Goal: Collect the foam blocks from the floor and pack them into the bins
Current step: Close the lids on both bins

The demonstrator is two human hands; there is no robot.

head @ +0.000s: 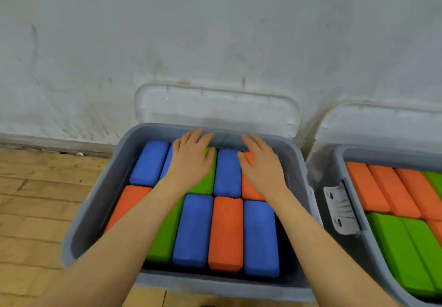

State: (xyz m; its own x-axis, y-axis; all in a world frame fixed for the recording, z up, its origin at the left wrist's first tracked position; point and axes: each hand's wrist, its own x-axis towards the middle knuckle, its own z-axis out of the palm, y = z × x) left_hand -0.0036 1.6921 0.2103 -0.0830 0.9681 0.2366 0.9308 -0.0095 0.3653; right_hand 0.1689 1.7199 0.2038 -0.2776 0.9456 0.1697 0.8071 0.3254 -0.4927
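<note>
wood floor by white wall | grey bin packed with foam blocks | left hand, right hand both flat, fingers straight, resting on blocks

Bin under my hands: grey, with a clear whitish lid. Blocks in it: blue, orange, green, plain solid colours. Second bin on my right: grey too, holding orange blocks and green blocks. Wall: white, scuffed with dark streaks. Floor: tan wood planks.
</note>
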